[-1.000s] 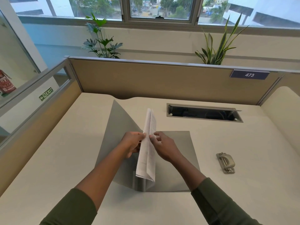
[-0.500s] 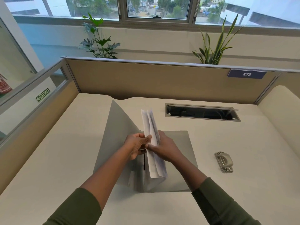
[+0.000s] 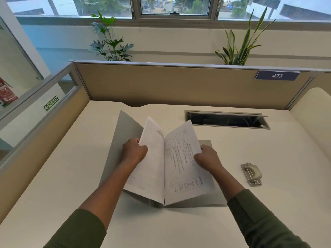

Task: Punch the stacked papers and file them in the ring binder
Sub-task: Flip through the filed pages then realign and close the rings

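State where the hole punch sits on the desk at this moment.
In the head view, the hole punch lies on the desk to the right of the right hand and the open binder.

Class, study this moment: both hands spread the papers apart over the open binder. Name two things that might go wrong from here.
1. The left hand and right hand grip only the papers' outer edges; pulling wider might tear or crease the sheets at the fold.
2. The binder's left cover stands raised, unsupported; it may fall shut.

White printed papers (image 3: 180, 161) lie spread open like a book in the open grey binder (image 3: 125, 129), with the grey hole punch (image 3: 251, 174) well apart to their right.
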`<state>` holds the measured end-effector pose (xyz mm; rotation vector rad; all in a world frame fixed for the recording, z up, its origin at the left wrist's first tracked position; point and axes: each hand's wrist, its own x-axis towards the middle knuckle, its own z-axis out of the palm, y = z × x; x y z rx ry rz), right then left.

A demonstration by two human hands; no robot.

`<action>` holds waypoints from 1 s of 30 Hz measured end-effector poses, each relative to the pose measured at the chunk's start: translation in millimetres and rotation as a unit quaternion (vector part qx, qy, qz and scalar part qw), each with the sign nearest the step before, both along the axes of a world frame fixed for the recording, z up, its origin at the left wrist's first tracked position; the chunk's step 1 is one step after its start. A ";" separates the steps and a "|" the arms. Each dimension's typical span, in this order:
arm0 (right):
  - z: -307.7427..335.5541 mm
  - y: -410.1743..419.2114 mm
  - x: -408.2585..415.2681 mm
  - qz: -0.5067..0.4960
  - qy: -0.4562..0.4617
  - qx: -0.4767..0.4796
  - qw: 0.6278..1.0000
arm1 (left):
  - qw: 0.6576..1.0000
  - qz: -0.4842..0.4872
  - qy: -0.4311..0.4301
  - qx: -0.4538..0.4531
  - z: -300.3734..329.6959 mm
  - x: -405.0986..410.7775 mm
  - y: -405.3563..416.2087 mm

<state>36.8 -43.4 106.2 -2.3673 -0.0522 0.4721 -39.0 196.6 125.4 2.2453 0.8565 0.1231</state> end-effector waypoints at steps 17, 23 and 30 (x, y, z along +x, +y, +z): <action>-76.9 -52.3 0.5 -0.093 0.052 -0.002 0.994 | 0.999 0.021 0.026 0.021 -13.0 -18.0 28.5; -71.6 -39.1 -2.1 -0.132 -0.030 -0.076 0.988 | 0.997 0.010 0.004 -0.080 -6.2 -10.7 26.0; -11.2 14.5 -11.3 0.029 -0.052 0.056 0.997 | 0.971 -0.037 -0.027 -0.236 8.5 9.1 -12.7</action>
